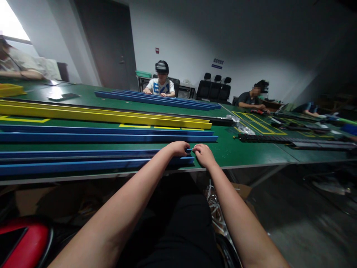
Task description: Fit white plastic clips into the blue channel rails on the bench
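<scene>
Near the front edge of the green table (245, 156) lies a long blue channel (83, 162), its right end between my two hands. My left hand (179, 148) is closed on that end, fingers curled over it. Just beyond the tip, my right hand (204, 154) has its fingers pinched together; what they hold, if anything, is too small to name. Behind this channel runs a second blue channel (111, 137), and farther back a long yellow channel (111, 115).
More blue channels (156, 99) lie at the back, before a seated person (161, 85). A black slatted strip (264, 139) and clear plastic wrap (244, 127) are on the right. Other people sit at far left and right. A yellow tray (11, 89) stands at left.
</scene>
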`<state>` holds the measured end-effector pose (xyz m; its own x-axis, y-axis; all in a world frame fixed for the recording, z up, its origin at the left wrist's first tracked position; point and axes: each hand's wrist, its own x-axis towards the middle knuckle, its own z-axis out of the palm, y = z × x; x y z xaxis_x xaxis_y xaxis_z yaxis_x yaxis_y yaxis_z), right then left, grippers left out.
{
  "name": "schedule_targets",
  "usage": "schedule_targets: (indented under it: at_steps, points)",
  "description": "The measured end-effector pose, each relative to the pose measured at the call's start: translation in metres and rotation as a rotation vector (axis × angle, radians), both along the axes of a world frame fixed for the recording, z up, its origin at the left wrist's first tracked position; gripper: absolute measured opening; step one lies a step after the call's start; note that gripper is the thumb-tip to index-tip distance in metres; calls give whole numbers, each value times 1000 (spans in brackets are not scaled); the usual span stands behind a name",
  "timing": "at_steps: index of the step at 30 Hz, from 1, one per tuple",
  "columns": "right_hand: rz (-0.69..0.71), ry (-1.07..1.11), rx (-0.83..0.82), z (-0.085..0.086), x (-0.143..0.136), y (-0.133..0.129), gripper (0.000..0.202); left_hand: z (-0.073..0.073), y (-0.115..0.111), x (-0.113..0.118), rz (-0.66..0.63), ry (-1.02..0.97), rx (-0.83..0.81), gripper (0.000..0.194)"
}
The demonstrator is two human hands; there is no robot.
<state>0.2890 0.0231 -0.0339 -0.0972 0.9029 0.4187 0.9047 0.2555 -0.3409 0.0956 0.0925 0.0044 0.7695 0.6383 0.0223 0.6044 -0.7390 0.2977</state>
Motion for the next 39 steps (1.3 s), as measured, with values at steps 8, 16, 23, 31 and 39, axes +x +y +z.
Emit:
schedule_targets:
  at_steps: [8, 16, 23, 31, 39]
  points:
    - [-17, 5, 0, 0, 0, 1, 22, 1, -2, -2, -3, -2, 3, 47]
    - [-29, -41, 5, 3, -5, -2, 24, 0, -2, -1, -6, 1, 30, 39]
    - [-17, -66, 38, 2, -5, -3, 23, 2, -7, -2, 11, 25, 76, 36]
    - [-26, -111, 53, 4, -8, -6, 20, 5, -6, 0, -34, 91, 50, 37]
    - [-11, -133, 20, 7, -10, -8, 22, 3, -4, -1, -31, 85, 57, 30]
